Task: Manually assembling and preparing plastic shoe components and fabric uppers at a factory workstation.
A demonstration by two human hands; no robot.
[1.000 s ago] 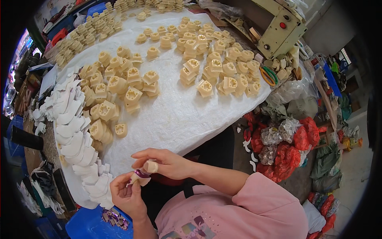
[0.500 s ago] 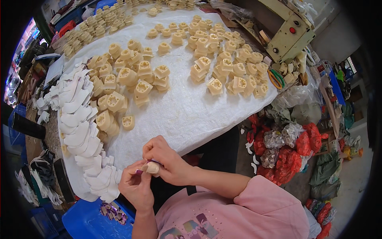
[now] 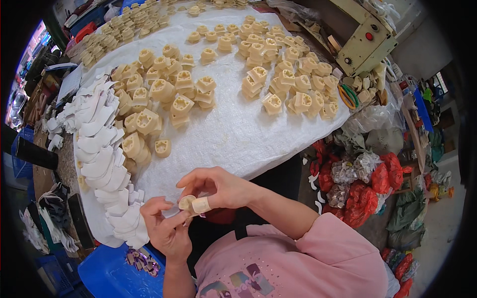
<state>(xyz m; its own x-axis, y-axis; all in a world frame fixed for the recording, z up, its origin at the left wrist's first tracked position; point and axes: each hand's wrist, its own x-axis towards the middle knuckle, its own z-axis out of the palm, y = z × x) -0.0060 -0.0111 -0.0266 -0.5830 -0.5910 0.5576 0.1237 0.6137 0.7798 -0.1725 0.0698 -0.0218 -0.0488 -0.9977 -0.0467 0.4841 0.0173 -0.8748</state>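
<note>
Just beyond the table's near edge, my two hands meet around a small cream-coloured piece (image 3: 187, 202). My left hand (image 3: 169, 234) pinches at its lower side with thumb and fingers. From the other side my right hand (image 3: 221, 188) grips it, index finger bent above and thumb against it. A pale wrap (image 3: 200, 205) covers the right thumb's tip. A sliver of purple shows below that thumb; its shape is mostly hidden. Closest to my left hand on the table lies a long overlapping row of white curved cut-outs (image 3: 102, 161).
Cream moulded hollow pieces (image 3: 147, 120) stand stacked across the white-covered table (image 3: 213, 141), with more clusters (image 3: 303, 84) at right. A blue bin (image 3: 107, 270) with purple shiny scraps (image 3: 142, 261) sits lower left. A machine (image 3: 365, 44) stands far right; red bags (image 3: 355, 203) lie on the floor.
My hands have turned the cream piece, so its round face now shows. My left fingers have spread and the right hand has shifted slightly right. The purple strip is mostly out of sight.
</note>
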